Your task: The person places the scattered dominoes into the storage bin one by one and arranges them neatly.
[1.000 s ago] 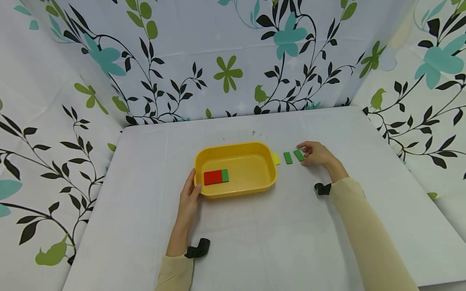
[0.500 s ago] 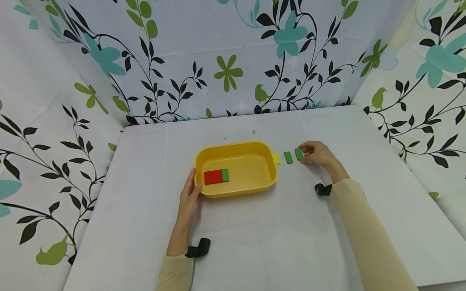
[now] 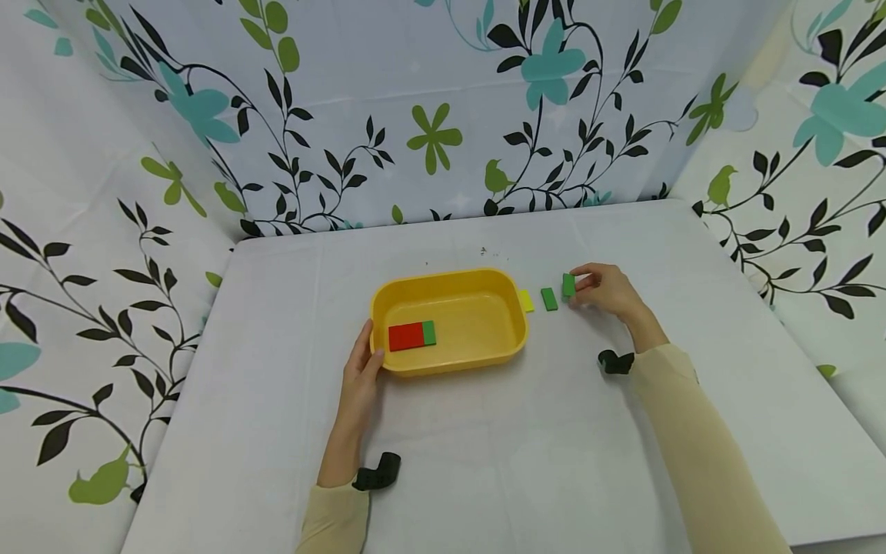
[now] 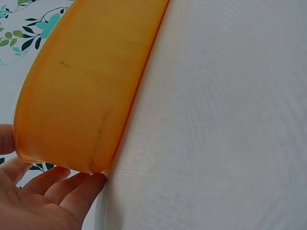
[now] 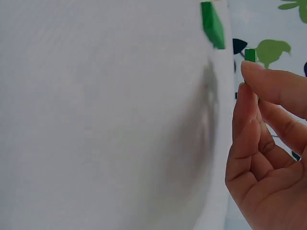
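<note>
A yellow plastic tray (image 3: 477,360) sits on the white table, and inside it at the left lie red blocks (image 3: 405,337) with a green block (image 3: 429,333) against them. My left hand (image 3: 359,377) grips the tray's left end; in the left wrist view the thumb is at the rim and the fingers (image 4: 76,189) touch the outer wall. To the right of the tray, my right hand (image 3: 609,292) pinches a flat green block (image 3: 568,285) between thumb and fingers, raised off the table. Another green block (image 3: 549,298) lies just left of it.
A yellow block (image 3: 526,301) lies against the tray's right end, partly hidden by the rim. Dark specks (image 3: 484,251) mark the cloth behind the tray. Patterned curtains (image 3: 432,138) close off the back and sides of the table (image 3: 498,462).
My right hand has taken hold of the outer green block, straightened it from its slant and lifted it slightly. The left hand and tray have stayed in place.
</note>
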The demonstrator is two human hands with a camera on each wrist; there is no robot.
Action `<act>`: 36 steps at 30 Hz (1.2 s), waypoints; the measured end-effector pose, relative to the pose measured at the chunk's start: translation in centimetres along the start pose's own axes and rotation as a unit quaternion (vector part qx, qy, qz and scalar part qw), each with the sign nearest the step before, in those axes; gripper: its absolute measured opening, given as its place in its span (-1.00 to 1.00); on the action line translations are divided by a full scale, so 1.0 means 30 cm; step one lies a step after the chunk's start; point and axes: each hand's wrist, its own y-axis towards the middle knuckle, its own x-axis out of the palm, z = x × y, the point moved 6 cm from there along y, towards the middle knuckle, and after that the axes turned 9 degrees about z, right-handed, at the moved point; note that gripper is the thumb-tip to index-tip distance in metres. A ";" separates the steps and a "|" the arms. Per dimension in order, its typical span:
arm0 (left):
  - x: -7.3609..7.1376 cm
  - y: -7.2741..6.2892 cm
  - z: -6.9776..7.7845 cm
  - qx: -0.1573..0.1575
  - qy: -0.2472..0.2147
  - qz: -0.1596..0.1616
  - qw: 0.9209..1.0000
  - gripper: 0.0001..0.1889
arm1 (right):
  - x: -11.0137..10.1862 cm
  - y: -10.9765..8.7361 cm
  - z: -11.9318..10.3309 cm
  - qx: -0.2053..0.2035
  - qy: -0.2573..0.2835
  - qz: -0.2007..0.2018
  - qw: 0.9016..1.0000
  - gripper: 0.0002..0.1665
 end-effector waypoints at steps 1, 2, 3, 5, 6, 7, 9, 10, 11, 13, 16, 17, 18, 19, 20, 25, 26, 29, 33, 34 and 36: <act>0.000 0.000 0.000 0.001 0.000 0.000 1.000 -0.42 | -0.003 -0.003 -0.011 -0.002 0.003 0.005 1.000 -0.40; 0.000 0.000 -0.001 0.001 -0.001 -0.001 1.000 -0.42 | -0.007 -0.005 -0.023 -0.005 0.006 0.011 1.000 -0.41; 0.000 -0.001 -0.001 0.001 -0.002 -0.001 1.000 -0.42 | -0.011 -0.008 -0.037 -0.008 0.009 0.016 1.000 -0.41; 0.000 -0.001 -0.001 0.000 -0.004 -0.002 1.000 -0.42 | -0.017 -0.012 -0.066 -0.012 0.010 0.026 1.000 -0.42; 0.000 -0.001 -0.001 0.000 -0.004 -0.002 1.000 -0.42 | -0.020 -0.015 -0.082 -0.015 0.011 0.029 0.999 -0.42; -0.001 -0.001 -0.001 0.001 -0.005 -0.003 1.000 -0.42 | -0.021 -0.018 -0.100 -0.021 0.013 0.031 0.999 -0.42; -0.001 -0.001 -0.001 0.000 -0.006 -0.003 1.000 -0.42 | -0.023 -0.026 -0.135 -0.029 0.018 0.032 0.999 -0.42; -0.001 -0.001 -0.001 -0.001 -0.006 -0.003 1.000 -0.42 | -0.023 -0.029 -0.152 -0.034 0.021 0.032 0.999 -0.43; -0.001 -0.001 -0.001 0.000 -0.005 -0.004 1.000 -0.42 | -0.022 -0.034 -0.170 -0.039 0.024 0.030 0.999 -0.43; -0.001 -0.001 -0.003 0.000 -0.005 -0.006 1.000 -0.42 | -0.018 -0.046 -0.208 -0.049 0.031 0.025 0.998 -0.43; -0.002 0.000 -0.004 0.001 -0.005 -0.006 1.000 -0.42 | -0.006 -0.062 -0.262 -0.061 0.038 0.019 0.997 -0.43; -0.002 0.001 -0.004 0.002 -0.004 -0.006 1.000 -0.42 | 0.000 -0.067 -0.280 -0.067 0.038 0.015 0.997 -0.43; -0.002 0.001 -0.004 0.002 -0.003 -0.005 1.000 -0.42 | 0.008 -0.072 -0.298 -0.070 0.039 0.012 0.997 -0.43; -0.003 0.002 -0.004 0.003 -0.003 -0.005 1.000 -0.42 | 0.016 -0.077 -0.314 -0.075 0.038 0.007 0.996 -0.43; -0.003 0.002 -0.004 0.002 -0.003 -0.004 1.000 -0.42 | 0.025 -0.080 -0.330 -0.076 0.038 0.005 0.996 -0.43; -0.007 0.001 -0.003 -0.001 -0.005 -0.001 1.000 -0.42 | 0.085 -0.099 -0.405 -0.087 0.044 -0.022 0.995 -0.42; -0.007 0.000 -0.002 -0.001 -0.006 -0.001 1.000 -0.42 | 0.098 -0.102 -0.419 -0.088 0.046 -0.027 0.995 -0.42; -0.007 -0.001 -0.001 -0.003 -0.008 -0.001 1.000 -0.42 | 0.139 -0.108 -0.455 -0.092 0.051 -0.044 0.993 -0.42; -0.007 0.000 -0.002 -0.006 -0.009 0.001 1.000 -0.42 | 0.196 -0.116 -0.499 -0.102 0.055 -0.064 0.991 -0.41; -0.007 0.000 -0.001 -0.005 -0.010 0.001 1.000 -0.42 | 0.211 -0.118 -0.509 -0.106 0.055 -0.068 0.991 -0.41; -0.006 0.000 -0.001 -0.005 -0.011 0.002 1.000 -0.42 | 0.241 -0.121 -0.525 -0.111 0.053 -0.076 0.990 -0.42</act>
